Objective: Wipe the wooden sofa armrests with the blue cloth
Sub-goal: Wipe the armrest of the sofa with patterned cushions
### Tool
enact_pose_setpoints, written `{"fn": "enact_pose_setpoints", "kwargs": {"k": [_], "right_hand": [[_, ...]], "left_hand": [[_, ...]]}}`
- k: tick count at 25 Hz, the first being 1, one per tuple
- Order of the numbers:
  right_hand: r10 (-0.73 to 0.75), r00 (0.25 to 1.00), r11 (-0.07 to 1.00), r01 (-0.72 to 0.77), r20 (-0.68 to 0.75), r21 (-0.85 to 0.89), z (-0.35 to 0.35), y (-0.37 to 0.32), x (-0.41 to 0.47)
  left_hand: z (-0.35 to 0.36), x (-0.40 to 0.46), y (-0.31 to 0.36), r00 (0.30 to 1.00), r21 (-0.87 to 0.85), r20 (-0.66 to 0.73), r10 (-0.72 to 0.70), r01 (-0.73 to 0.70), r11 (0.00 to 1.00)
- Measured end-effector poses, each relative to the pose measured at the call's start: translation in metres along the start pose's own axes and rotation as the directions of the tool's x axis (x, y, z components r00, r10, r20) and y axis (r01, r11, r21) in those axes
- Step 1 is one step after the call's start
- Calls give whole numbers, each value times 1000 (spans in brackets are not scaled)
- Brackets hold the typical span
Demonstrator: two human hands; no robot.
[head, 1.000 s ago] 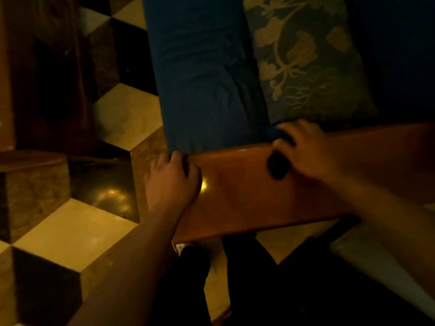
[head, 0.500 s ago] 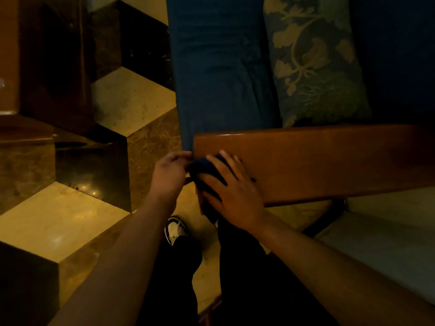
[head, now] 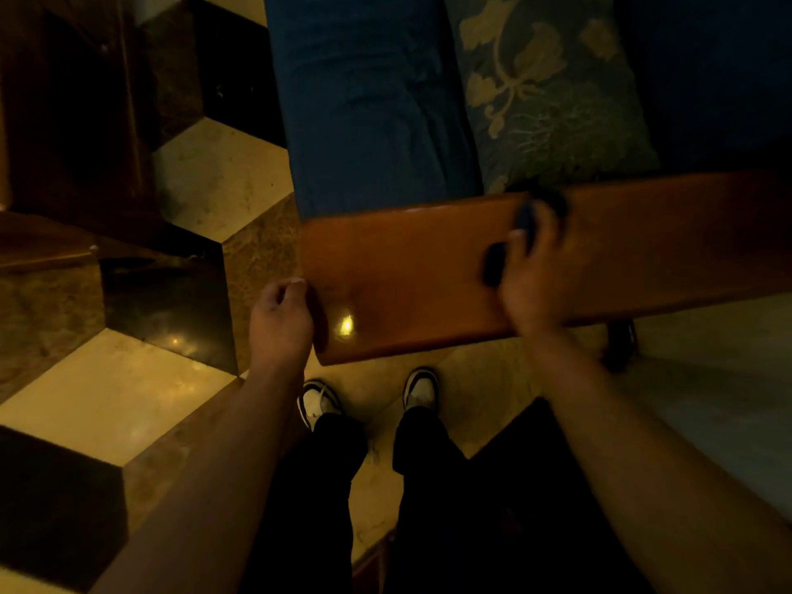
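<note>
Right hand (head: 529, 280) clutching blue cloth (head: 526, 220) on armrest (head: 407, 276), left hand (head: 280, 321) curled, empty

Cloth (head: 493, 263) on armrest (head: 407, 285), cushion (head: 553, 100) behind.

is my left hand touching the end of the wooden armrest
Cannot tell. In the head view the left hand sits curled right at the wooden armrest end, but dim light hides any contact or gap.
</note>
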State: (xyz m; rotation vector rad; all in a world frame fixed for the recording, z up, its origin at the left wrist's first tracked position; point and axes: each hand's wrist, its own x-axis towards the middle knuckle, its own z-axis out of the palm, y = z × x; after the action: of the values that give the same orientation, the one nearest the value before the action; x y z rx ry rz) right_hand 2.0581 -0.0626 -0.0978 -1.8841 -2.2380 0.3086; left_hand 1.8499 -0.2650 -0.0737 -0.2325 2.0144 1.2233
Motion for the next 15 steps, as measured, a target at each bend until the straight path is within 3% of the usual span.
{"fn": "enact_pose_setpoints", "kwargs": {"k": [1,2,3,4,5,6,8,11,13,15], "right_hand": [[-216,974,976,215,69,11,10,-16,-36],[-450,876,893,446,172,64,15,-24,-77],[-655,711,751,650,257,117,11,-21,-109],[-788,532,593,791,308,150,6,-7,-121],[-847,405,483,857,344,179,0,17,-116],[-845,382,470,864,373,179,-9,45,-103],[-717,572,663,736,399,136,-32,98,-72],[-343,879,939,311,331,147,-60,143,-49],[-42,967,983,-5,252,182,-62,116,-60],[150,960,955,-203,237,217,-52,60,-87]], "left_hand": [[2,-3,-6,1000,20,-30,10,-9,1000],[2,-9,-12,998,47,-53,20,-17,999],[1,-14,-17,998,74,-61,30,-25,997],[0,-19,-20,997,101,-64,33,-27,994],[-2,-24,-23,998,125,-67,23,-14,992],[-4,-29,-26,998,138,-63,-2,11,990],[-6,-39,-29,996,136,-32,-80,83,987],[-8,-53,-29,985,126,-9,-173,172,977],[-10,-64,-27,966,82,13,-258,256,963],[-14,-77,-21,923,-14,31,-383,383,924]]}}
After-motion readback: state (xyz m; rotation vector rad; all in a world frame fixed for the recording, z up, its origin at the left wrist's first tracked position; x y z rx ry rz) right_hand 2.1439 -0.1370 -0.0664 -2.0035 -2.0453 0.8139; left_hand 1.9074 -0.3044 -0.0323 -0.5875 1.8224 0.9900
